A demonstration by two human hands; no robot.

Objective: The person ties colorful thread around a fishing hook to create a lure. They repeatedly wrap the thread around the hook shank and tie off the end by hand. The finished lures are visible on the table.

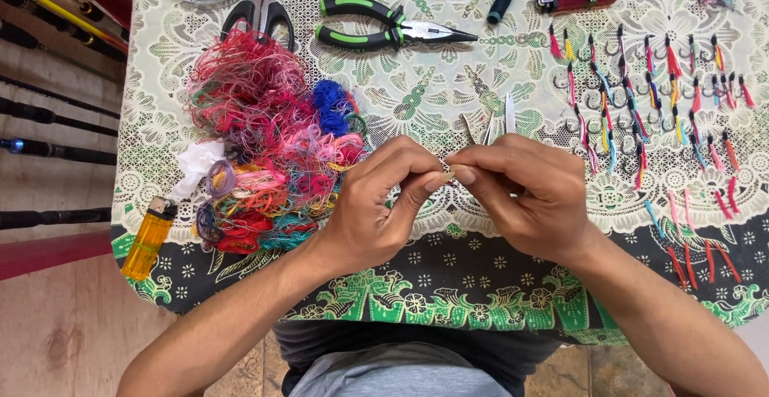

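- I saw my left hand [376, 205] and right hand [525, 197] pinched together on something too small to identify, axis unclear.
- Both hovered over a patterned green tablecloth [448, 84].

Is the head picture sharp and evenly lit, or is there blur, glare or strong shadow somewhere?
In the head view the light is soft and even, with only faint shadow under the left hand and right hand; no strong glare, just a small shine on the pliers; the thread pile and dressed hooks look sharp; the table edges bend slightly from the wide lens.
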